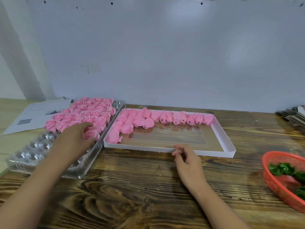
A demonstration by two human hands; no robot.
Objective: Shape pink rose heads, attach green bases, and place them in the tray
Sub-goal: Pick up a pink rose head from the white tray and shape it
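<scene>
The left hand [77, 136] reaches over the clear plastic tray [33, 154] at the left edge of the wooden table [140, 187], its fingers curled around a pink rose head [90, 135] at the near end of the filled rows, gripping it. The shaped roses [85, 113] fill the far part of that tray; its near cups hold nothing.

The right hand [186, 159] hangs over the table just at the near wall of the white box lid [229, 142], fingers loosely bent and relaxed, holding nothing; whether the fingertips touch the wall I cannot tell.

Inside the lid, unshaped pink flower heads [165, 119] lie in a row along the far wall and pile up toward the left corner.

At the table's right edge sits a red mesh basket [272, 184] with green bases [282, 169] in it. A stack of flat grey sheets [293, 116] lies at the far right corner.

A printed paper [34, 114] lies at the far left edge, carrying a dark square like a QR code, its text too small to read.
</scene>
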